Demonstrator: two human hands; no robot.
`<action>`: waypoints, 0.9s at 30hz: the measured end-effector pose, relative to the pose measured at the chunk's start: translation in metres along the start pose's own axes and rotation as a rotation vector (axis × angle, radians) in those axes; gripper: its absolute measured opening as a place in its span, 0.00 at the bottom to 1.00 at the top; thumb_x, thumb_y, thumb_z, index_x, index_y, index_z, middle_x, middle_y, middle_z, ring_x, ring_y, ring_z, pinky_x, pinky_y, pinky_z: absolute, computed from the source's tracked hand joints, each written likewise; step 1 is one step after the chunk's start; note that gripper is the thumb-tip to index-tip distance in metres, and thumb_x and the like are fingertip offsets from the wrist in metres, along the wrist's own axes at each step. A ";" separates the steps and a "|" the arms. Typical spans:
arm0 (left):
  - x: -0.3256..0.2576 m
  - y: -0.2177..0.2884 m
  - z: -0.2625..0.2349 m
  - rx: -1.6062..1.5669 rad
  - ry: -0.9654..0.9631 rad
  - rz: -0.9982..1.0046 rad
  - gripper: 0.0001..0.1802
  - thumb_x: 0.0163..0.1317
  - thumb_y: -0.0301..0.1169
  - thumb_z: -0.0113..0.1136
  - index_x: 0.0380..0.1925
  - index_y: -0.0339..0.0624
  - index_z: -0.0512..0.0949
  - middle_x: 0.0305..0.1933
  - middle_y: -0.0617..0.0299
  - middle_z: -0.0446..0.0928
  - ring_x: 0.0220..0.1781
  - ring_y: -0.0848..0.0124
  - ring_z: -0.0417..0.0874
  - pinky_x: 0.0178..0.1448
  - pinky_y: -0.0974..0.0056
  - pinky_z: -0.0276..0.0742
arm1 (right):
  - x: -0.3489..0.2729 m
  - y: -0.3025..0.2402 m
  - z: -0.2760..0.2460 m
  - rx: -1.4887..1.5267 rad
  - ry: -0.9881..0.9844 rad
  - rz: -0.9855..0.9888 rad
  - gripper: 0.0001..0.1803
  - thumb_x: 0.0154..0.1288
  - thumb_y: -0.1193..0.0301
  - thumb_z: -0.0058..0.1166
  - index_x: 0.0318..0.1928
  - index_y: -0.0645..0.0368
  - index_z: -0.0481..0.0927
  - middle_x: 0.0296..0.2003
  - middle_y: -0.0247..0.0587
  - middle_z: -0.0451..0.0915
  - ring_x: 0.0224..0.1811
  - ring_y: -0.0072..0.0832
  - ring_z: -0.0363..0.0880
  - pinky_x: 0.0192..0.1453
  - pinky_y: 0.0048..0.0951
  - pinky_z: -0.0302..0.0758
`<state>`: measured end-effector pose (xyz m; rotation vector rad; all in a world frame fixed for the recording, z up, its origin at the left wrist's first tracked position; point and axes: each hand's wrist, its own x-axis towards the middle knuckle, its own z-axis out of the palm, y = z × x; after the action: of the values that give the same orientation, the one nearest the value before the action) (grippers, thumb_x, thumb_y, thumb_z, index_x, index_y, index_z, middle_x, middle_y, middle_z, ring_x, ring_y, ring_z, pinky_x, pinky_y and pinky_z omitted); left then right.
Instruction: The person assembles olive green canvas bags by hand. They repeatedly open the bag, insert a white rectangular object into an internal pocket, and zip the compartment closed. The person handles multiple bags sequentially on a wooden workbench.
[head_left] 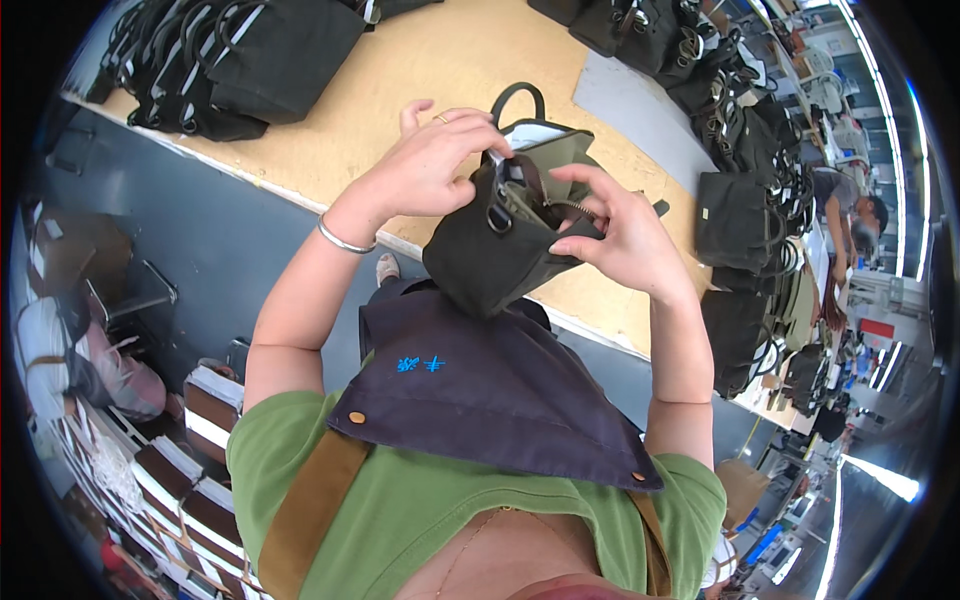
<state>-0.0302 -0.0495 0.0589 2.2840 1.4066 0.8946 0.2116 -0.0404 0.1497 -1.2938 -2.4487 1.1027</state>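
Item: small dark olive canvas bag [490, 250], held in the air above the tan table [380, 110], tilted, long axis running from lower left up to upper right, open mouth toward upper right. Loop handle [518, 95] stands above. Left hand [435, 165] fingers pinched on the rim; right hand [620, 235] fingers gripping the zip edge. Bag interior hidden. Bag base overlaps a navy apron [480, 390]. Matching dark bags [250, 60] stacked on the table, details blurred toward the rim.

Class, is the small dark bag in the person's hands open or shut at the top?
Open: both hands spread the dark bag's mouth, showing its pale lining.
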 end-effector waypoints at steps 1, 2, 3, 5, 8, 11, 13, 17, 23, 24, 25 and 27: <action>0.002 -0.002 -0.005 0.023 -0.038 0.029 0.08 0.50 0.29 0.67 0.32 0.52 0.81 0.42 0.70 0.77 0.55 0.70 0.76 0.69 0.47 0.49 | 0.001 0.001 0.001 -0.041 -0.016 0.006 0.30 0.47 0.77 0.71 0.53 0.58 0.74 0.23 0.42 0.78 0.24 0.34 0.74 0.31 0.30 0.70; 0.004 -0.003 -0.010 0.047 -0.077 0.057 0.08 0.50 0.28 0.66 0.31 0.53 0.81 0.40 0.69 0.78 0.55 0.69 0.76 0.69 0.45 0.49 | -0.002 0.000 0.001 0.016 0.031 -0.081 0.28 0.47 0.78 0.68 0.52 0.56 0.76 0.22 0.41 0.76 0.25 0.34 0.73 0.33 0.31 0.69; 0.007 -0.003 -0.015 0.071 -0.115 0.086 0.07 0.50 0.28 0.66 0.31 0.53 0.81 0.39 0.68 0.78 0.54 0.69 0.77 0.69 0.44 0.48 | -0.007 0.000 -0.002 -0.079 0.064 -0.222 0.27 0.46 0.79 0.67 0.51 0.55 0.77 0.22 0.38 0.77 0.25 0.33 0.72 0.34 0.31 0.68; 0.002 0.011 -0.023 0.131 0.071 0.262 0.07 0.51 0.26 0.66 0.31 0.52 0.81 0.33 0.67 0.77 0.45 0.69 0.79 0.66 0.50 0.57 | -0.021 0.000 -0.011 -0.271 0.121 -0.502 0.26 0.46 0.81 0.65 0.49 0.54 0.80 0.22 0.32 0.79 0.25 0.29 0.70 0.36 0.31 0.66; -0.004 0.031 -0.028 0.178 0.182 0.320 0.08 0.50 0.26 0.66 0.32 0.48 0.81 0.30 0.67 0.74 0.37 0.68 0.78 0.59 0.59 0.67 | -0.029 0.014 -0.025 -0.397 0.236 -0.417 0.22 0.45 0.83 0.58 0.44 0.53 0.82 0.24 0.31 0.80 0.30 0.32 0.74 0.44 0.31 0.69; -0.001 0.027 0.017 0.182 0.086 0.394 0.11 0.50 0.26 0.66 0.36 0.48 0.81 0.29 0.67 0.74 0.36 0.67 0.78 0.55 0.60 0.70 | -0.018 0.074 -0.012 -0.412 0.292 -0.343 0.17 0.45 0.84 0.55 0.37 0.53 0.83 0.24 0.29 0.81 0.33 0.31 0.77 0.47 0.31 0.71; 0.002 0.034 0.038 0.125 -0.169 0.263 0.16 0.49 0.32 0.69 0.39 0.46 0.77 0.30 0.65 0.75 0.38 0.64 0.78 0.50 0.61 0.71 | -0.016 0.109 0.012 -0.375 0.231 -0.284 0.14 0.45 0.84 0.54 0.32 0.54 0.83 0.23 0.30 0.82 0.34 0.31 0.78 0.47 0.31 0.72; 0.024 0.043 0.049 0.084 -0.230 0.180 0.22 0.49 0.42 0.71 0.39 0.45 0.74 0.43 0.57 0.75 0.51 0.58 0.77 0.50 0.56 0.71 | -0.018 0.125 0.027 -0.242 0.219 -0.211 0.11 0.45 0.85 0.52 0.26 0.55 0.82 0.23 0.32 0.81 0.34 0.32 0.78 0.48 0.32 0.73; 0.040 0.042 0.089 0.072 -0.591 0.050 0.13 0.53 0.25 0.62 0.35 0.42 0.69 0.31 0.52 0.79 0.36 0.51 0.82 0.37 0.52 0.75 | -0.026 0.115 0.035 -0.291 0.424 -0.198 0.11 0.45 0.83 0.53 0.30 0.56 0.81 0.28 0.38 0.82 0.33 0.36 0.79 0.48 0.33 0.74; 0.036 0.036 0.089 0.046 -0.479 0.057 0.11 0.53 0.23 0.59 0.35 0.41 0.68 0.29 0.51 0.79 0.34 0.50 0.82 0.36 0.51 0.75 | -0.028 0.109 0.038 -0.318 0.495 -0.208 0.11 0.46 0.83 0.54 0.31 0.56 0.81 0.30 0.39 0.82 0.33 0.36 0.79 0.47 0.34 0.75; 0.034 0.030 0.088 0.022 -0.370 0.062 0.10 0.54 0.21 0.57 0.35 0.40 0.68 0.27 0.50 0.80 0.33 0.49 0.82 0.34 0.50 0.75 | -0.031 0.101 0.045 -0.215 0.532 -0.204 0.10 0.47 0.82 0.54 0.31 0.57 0.81 0.31 0.40 0.82 0.34 0.38 0.80 0.46 0.35 0.75; 0.031 0.026 0.082 -0.054 -0.422 0.058 0.10 0.55 0.17 0.50 0.36 0.39 0.69 0.33 0.51 0.77 0.36 0.49 0.80 0.39 0.52 0.75 | -0.037 0.076 0.067 -0.005 0.597 -0.197 0.08 0.50 0.81 0.55 0.33 0.57 0.80 0.33 0.42 0.81 0.35 0.40 0.80 0.44 0.37 0.77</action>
<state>0.0513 -0.0296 0.0222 2.3060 1.1228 0.4205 0.2531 -0.0779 0.0578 -1.1408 -2.0658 0.5538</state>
